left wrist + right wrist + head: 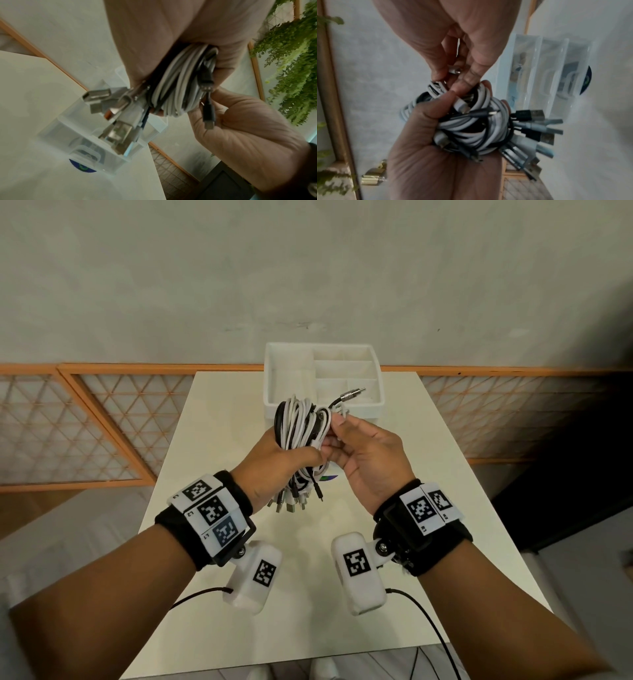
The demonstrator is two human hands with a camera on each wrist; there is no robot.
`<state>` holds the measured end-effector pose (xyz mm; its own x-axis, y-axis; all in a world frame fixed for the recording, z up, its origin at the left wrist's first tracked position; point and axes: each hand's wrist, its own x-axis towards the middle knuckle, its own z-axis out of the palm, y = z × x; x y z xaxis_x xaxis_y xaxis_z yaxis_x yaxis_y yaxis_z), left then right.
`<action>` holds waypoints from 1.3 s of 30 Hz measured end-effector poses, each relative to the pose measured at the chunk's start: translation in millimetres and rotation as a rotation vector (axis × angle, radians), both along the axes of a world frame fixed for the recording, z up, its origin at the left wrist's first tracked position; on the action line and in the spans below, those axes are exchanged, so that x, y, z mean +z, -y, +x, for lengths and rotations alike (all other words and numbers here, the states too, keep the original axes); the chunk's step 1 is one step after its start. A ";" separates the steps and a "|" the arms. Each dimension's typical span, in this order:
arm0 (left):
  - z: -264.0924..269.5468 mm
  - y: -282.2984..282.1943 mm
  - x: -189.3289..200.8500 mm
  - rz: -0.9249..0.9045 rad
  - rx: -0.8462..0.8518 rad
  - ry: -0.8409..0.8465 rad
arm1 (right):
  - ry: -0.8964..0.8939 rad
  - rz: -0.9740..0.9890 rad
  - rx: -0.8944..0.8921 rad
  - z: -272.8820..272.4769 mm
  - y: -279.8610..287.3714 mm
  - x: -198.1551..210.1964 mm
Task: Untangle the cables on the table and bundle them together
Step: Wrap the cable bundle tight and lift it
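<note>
Held above the middle of the table [445, 508], in front of the organiser [274, 378] at its far edge: coil [301, 426] of white and black cables, plugs [291, 505] hanging below. Left hand [274, 463] clenched round the coil's waist. Right hand [370, 457] pinching a strand at the coil's right side, near the metal jack [352, 395]. Probably light, limp and springy, loops keen to slip loose. Best gripped at the waist, never by the plugs.
</note>
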<state>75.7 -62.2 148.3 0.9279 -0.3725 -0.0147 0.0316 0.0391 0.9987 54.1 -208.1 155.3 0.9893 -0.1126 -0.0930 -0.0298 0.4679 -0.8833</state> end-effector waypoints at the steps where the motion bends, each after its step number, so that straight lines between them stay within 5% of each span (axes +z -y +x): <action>1: 0.8 -0.2 -0.7 -0.008 0.000 -0.014 | -0.011 0.028 0.008 0.1 -0.1 0.3; 9: 0.3 0.2 -6.3 -0.052 0.023 -0.053 | -0.123 -0.083 0.150 2.4 7.3 9.4; 21: -2.5 4.9 -3.3 -0.056 0.004 -0.041 | -0.086 0.030 0.046 6.2 10.1 8.6; 26: 0.3 4.0 -5.0 -0.062 -0.020 -0.040 | 0.043 -0.212 0.119 -3.3 7.1 -2.3; 31: -0.3 0.9 -5.4 -0.027 -0.029 -0.016 | 0.167 -0.706 0.094 -6.9 3.3 -15.5; 39: 0.1 -7.1 6.4 0.037 -0.273 0.048 | 0.152 -0.542 0.271 -2.4 16.6 -8.7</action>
<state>75.9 -55.2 154.6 0.7930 -0.6092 0.0079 -0.0110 -0.0014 0.9999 51.7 -224.8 146.6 0.9870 0.1523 0.0507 0.0597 -0.0549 -0.9967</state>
